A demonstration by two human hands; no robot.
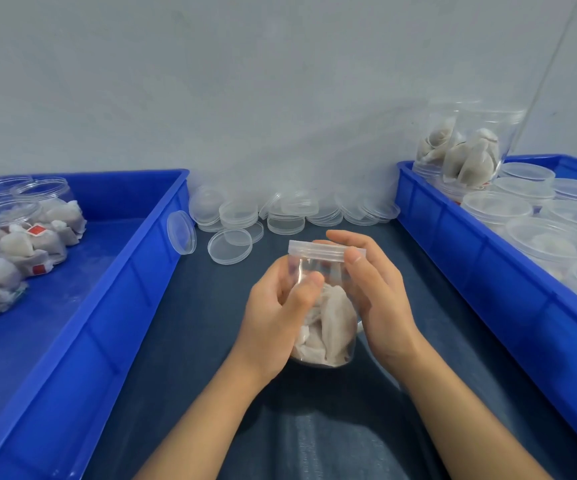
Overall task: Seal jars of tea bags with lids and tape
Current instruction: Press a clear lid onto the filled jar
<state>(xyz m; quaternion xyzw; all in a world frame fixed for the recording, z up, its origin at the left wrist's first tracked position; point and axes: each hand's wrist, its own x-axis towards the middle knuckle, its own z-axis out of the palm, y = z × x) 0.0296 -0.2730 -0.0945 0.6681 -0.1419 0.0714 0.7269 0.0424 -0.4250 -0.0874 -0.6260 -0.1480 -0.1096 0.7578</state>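
Clear thin plastic jar (325, 306) of tea bags (328, 320), held up over the middle of the dark blue worktop (183, 306) between both hands, tilted with the top away from the camera. Lid (325, 250) sits on the mouth; can't tell if it's fully seated. Left hand (276, 323) wraps the jar body, thumb across the front wall, fingers curled round the far side. Right hand (370, 289) has thumb and fingers closed on the lid rim, so it looks like the capping step. Handling guess: very light, thin wall flexes under squeeze, smooth and a bit slippery. Hold the body low and gently, and take the lid by its ribbed rim, not the flat top. Contents are soft paper bags, no breakage risk, but one caught under the rim would stop the lid closing. Loose lids (245, 223) piled at the back edge of the worktop against the wall. Left blue bin (148, 244) holds uncapped filled jars (20, 216) at its far left. Right blue bin (453, 230) holds capped jars (550, 237), with two filled jars (470, 154) stacked at its back corner. No tape visible anywhere in view
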